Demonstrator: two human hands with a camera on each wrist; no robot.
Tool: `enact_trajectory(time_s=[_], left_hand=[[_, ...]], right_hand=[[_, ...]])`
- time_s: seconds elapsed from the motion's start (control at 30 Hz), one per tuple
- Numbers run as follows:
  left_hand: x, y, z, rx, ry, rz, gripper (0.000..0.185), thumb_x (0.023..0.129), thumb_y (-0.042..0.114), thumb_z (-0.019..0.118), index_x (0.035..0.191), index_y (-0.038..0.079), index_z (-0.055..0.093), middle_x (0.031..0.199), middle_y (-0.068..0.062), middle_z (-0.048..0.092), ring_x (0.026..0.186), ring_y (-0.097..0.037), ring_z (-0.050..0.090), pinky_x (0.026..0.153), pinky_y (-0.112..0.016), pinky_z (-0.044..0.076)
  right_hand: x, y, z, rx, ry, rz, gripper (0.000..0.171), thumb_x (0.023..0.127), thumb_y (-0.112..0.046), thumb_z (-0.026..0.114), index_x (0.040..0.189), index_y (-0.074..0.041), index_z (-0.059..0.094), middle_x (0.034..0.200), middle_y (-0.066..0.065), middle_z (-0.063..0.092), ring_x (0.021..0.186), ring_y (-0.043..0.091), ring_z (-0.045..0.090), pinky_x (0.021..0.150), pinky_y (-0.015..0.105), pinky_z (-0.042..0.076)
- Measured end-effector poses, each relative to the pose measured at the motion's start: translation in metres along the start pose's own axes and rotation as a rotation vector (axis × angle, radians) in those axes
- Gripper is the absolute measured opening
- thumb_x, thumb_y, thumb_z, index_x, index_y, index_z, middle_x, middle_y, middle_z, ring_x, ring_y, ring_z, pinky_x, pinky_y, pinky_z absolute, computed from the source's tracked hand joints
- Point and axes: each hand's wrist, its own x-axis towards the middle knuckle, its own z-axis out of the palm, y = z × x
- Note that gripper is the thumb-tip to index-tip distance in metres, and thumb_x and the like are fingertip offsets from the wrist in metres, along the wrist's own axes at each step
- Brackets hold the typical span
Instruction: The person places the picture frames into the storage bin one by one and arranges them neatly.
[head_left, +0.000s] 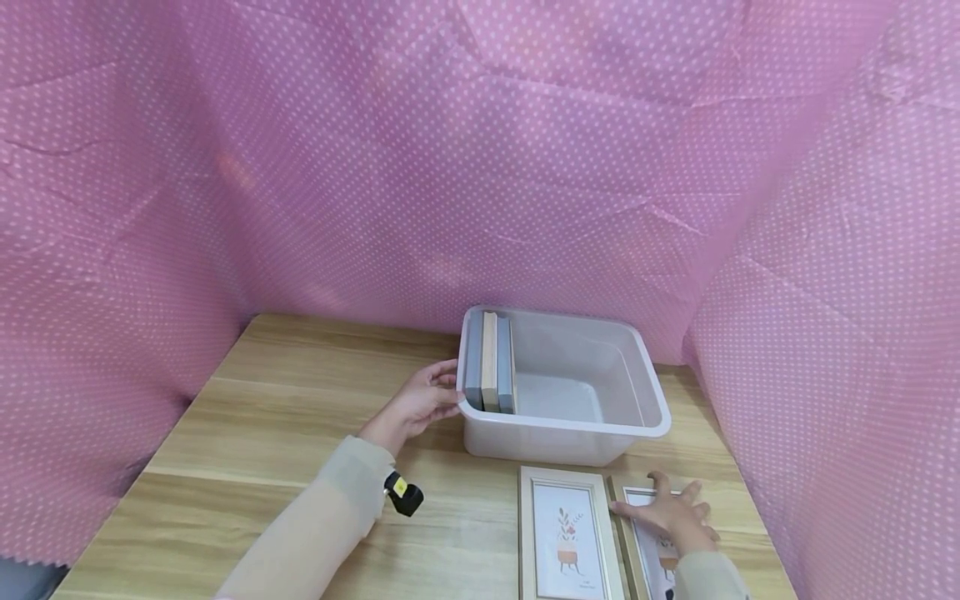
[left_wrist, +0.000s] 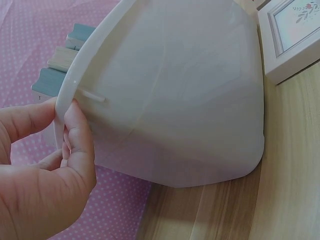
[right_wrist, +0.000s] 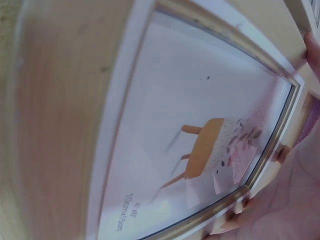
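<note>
A translucent white plastic bin (head_left: pixel 572 427) stands on the wooden table (head_left: pixel 285 417). Three frames (head_left: pixel 491 362) stand on edge against its left wall, two grey and one wood-coloured. My left hand (head_left: pixel 420 402) pinches the bin's left rim (left_wrist: pixel 70 95) between thumb and fingers (left_wrist: pixel 77 132). In front of the bin lie two light picture frames. The left one (head_left: pixel 567 537) shows a potted plant print. My right hand (head_left: pixel 675 515) lies over the right picture frame (head_left: pixel 637 493), and its fingertips (right_wrist: pixel 242 206) curl over that frame's edge (right_wrist: pixel 190 110).
Pink dotted cloth (head_left: pixel 480 167) walls in the table on the left, back and right. A small black and yellow device (head_left: pixel 403 493) sits at my left wrist. Bare tabletop spreads to the left of the bin.
</note>
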Motion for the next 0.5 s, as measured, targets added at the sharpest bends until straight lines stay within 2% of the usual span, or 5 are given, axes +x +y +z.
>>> enact_trajectory(time_s=[0.17,0.5], left_hand=[[-0.0021,0.0014,0.0004,0.004,0.006,-0.002,0.068,0.081,-0.016,0.058,0.143,0.002,0.037,0.12,-0.019,0.047,0.076,-0.018,0.057,0.065,-0.023,0.054],[-0.0049,0.0008,0.0023,0.007,0.003,0.005,0.066,0.081,-0.017,0.058,0.141,-0.001,0.039,0.115,-0.017,0.049,0.075,-0.017,0.057,0.064,-0.023,0.054]], right_hand=[[-0.0011,0.0005,-0.0007,-0.004,0.001,-0.003,0.124,0.059,-0.08,0.064,0.145,-0.003,0.019,0.135,0.049,-0.017,0.115,0.074,0.005,0.081,0.087,0.01],[-0.0029,0.0045,0.0053,0.011,0.103,-0.013,0.12,0.055,-0.083,0.064,0.14,-0.006,0.03,0.131,0.047,0.006,0.109,0.07,0.021,0.075,0.087,0.019]])
